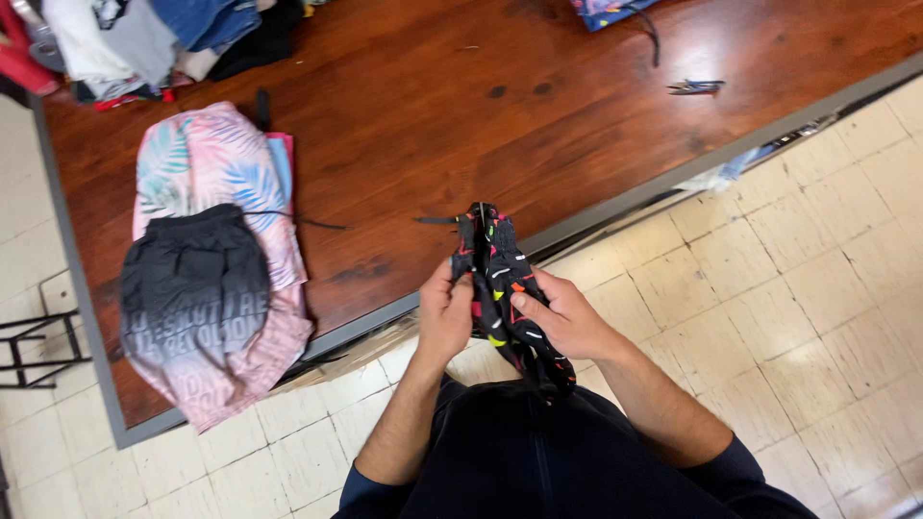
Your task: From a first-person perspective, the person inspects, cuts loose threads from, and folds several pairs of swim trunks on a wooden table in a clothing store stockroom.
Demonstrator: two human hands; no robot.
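Both my hands hold a small black garment with bright coloured marks (500, 279) just off the near edge of a wooden table (433, 125). My left hand (444, 317) grips its left side with the fingers curled in. My right hand (562, 317) pinches the right side, thumb on the front. The cloth is bunched upright, and its lower end hangs down toward my dark top. A thin black drawstring sticks out to the left at its top.
A stack of folded shorts lies on the table's left end, grey-black ones (197, 288) on pink leaf-print ones (216, 163). A heap of unfolded clothes (144, 38) sits at the far left corner. Another colourful garment (606, 10) lies at the far edge. Tiled floor lies below.
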